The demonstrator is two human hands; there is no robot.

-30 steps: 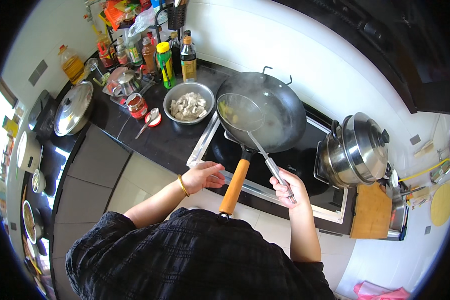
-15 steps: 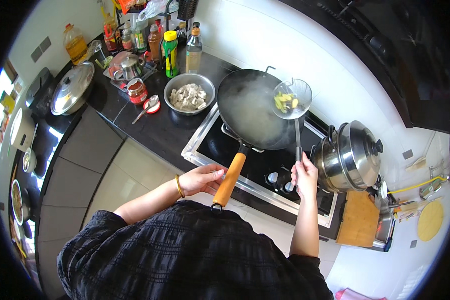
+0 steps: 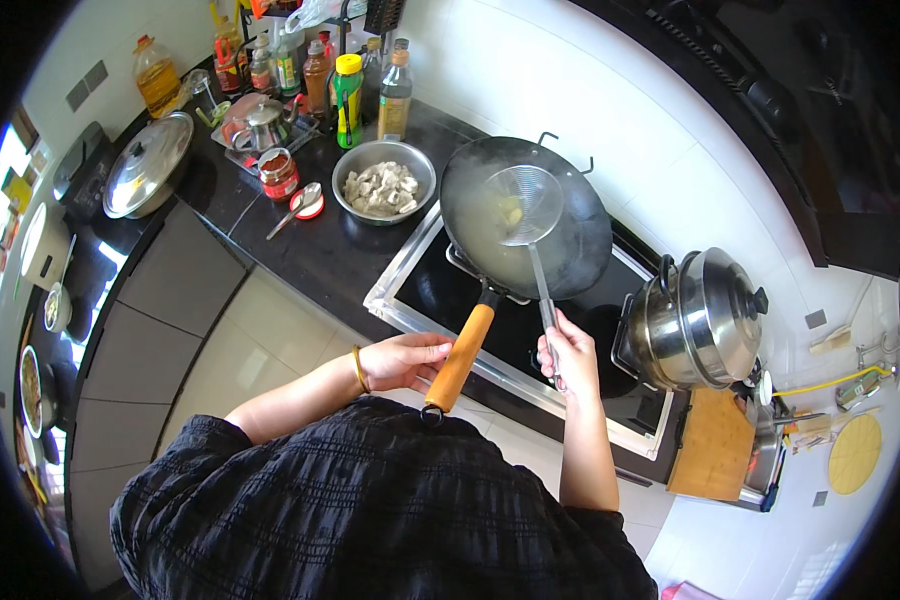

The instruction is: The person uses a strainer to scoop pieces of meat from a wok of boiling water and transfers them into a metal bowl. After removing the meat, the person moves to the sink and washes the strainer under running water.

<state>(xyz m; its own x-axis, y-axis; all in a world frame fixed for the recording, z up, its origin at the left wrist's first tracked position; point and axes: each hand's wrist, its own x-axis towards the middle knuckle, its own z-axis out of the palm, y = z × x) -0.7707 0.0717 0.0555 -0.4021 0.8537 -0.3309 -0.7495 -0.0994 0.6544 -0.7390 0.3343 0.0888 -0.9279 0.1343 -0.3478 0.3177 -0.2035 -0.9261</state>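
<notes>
Strainer (image 3: 526, 205) (over wok (image 3: 588, 228)) in right grip (image 3: 572, 358)

- At 1 o'clock, the wok (image 3: 582, 228) is coloured dark grey, the strainer (image 3: 536, 198) silver and mesh-patterned.
- At 6 o'clock, the handle (image 3: 462, 357) is toned orange-brown, the shirt (image 3: 380, 505) checked in black.
- At 8 o'clock, the bracelet (image 3: 359, 370) is coloured golden yellow.
- At 11 o'clock, a green bottle (image 3: 348, 106) is capped in yellow.

A kitchen, with a stovetop (image 3: 425, 290) set into a black desk (image 3: 315, 250).
A steaming wok (image 3: 585, 250) and a lidded steel pot (image 3: 660, 325) stand on the stovetop below a dark hood (image 3: 840, 140); seasoning bottles (image 3: 395, 105), grey cabinets (image 3: 170, 285) and white wall tiles (image 3: 660, 165) lie around.
</notes>
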